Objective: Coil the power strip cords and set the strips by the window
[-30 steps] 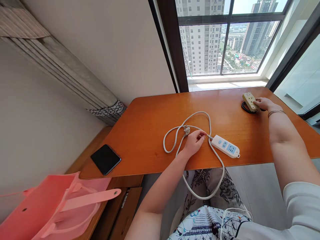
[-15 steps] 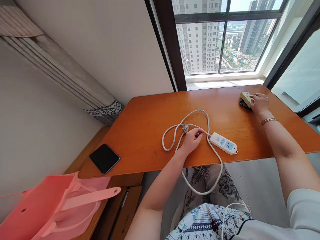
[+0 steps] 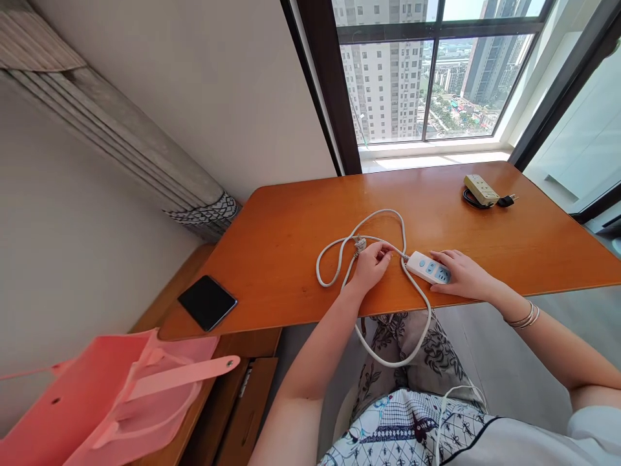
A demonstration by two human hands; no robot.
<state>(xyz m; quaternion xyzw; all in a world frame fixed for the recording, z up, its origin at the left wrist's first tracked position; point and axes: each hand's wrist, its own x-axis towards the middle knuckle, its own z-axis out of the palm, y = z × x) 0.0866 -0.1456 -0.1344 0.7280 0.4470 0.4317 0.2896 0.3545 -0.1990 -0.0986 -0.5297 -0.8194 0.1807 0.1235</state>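
Observation:
A white power strip (image 3: pixel 427 267) with blue sockets lies near the front edge of the orange-brown table (image 3: pixel 286 220). My right hand (image 3: pixel 460 275) rests at its right end, fingers spread around it. My left hand (image 3: pixel 372 264) is closed on the white cable (image 3: pixel 385 243), just left of the strip. The cable loops over the tabletop, and one loop hangs past the front edge. Its white plug (image 3: pixel 360 244) lies beside my left hand. A yellowish power strip (image 3: pixel 481 190) with a black cord and plug (image 3: pixel 506 201) sits at the back right.
A black tablet or phone (image 3: pixel 207 303) lies at the table's left end. Below it, a pink bag-like item (image 3: pixel 116 395) sits over wooden drawers (image 3: pixel 247 401). A window (image 3: pixel 427 84) stands behind the table, and a tied curtain (image 3: pixel 145 155) hangs at the left.
My right hand has left the yellowish strip and moved down and left onto the white strip. The black plug is now visible. My left hand stays at the cable.

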